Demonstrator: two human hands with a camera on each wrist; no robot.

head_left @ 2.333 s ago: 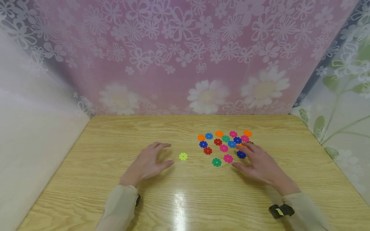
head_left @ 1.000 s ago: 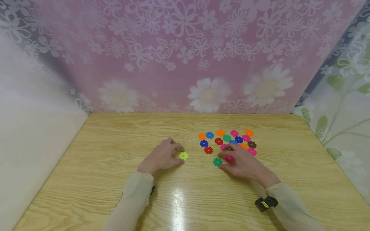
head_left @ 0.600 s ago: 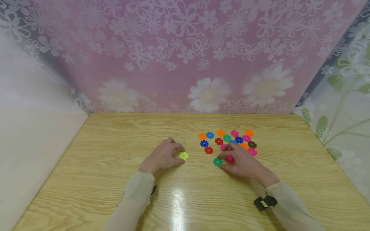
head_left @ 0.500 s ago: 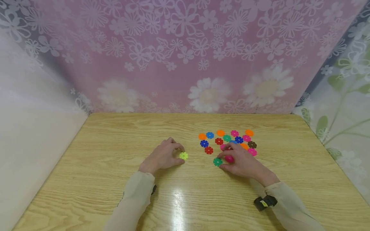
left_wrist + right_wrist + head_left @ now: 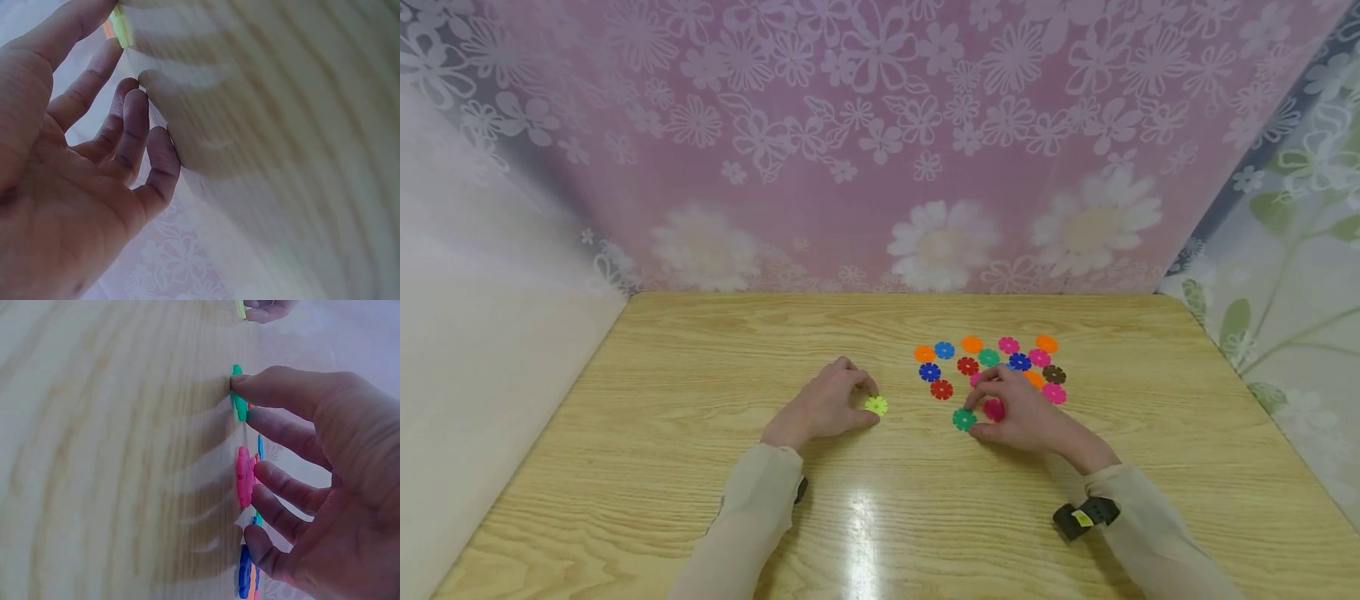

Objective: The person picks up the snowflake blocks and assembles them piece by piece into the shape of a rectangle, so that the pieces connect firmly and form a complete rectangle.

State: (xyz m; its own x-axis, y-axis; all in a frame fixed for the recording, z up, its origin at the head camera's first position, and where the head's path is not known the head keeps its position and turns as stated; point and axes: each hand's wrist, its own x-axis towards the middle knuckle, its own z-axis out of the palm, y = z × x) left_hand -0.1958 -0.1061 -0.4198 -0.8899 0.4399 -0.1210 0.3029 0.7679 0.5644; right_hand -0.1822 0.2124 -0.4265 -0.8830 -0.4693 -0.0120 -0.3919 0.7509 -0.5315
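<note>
A yellow-green notched plastic disc (image 5: 876, 406), the snowflake-shaped interlocking kind, is pinched at its edge between the thumb and index finger of my left hand (image 5: 823, 404). In the left wrist view only a sliver of that disc (image 5: 122, 28) shows, and the other fingers (image 5: 135, 119) reach down to the tabletop. My right hand (image 5: 1022, 412) pinches a green notched disc (image 5: 965, 420) across opposite edges with thumb and index finger. Under that palm lies a pink disc (image 5: 994, 410); the remaining fingers hide part of the discs behind it.
Several more discs lie flat behind and right of my right hand, including a red one (image 5: 942, 389), a dark blue one (image 5: 929, 372), an orange one (image 5: 1047, 343) and a brown one (image 5: 1054, 374). The wooden table (image 5: 715, 333) meets a pink flowered cloth (image 5: 820, 208) at its back.
Since the earliest frame, my left hand has come right onto the yellow-green disc, and my right hand has moved left to the green one. Over the last second both have stayed nearly still.
</note>
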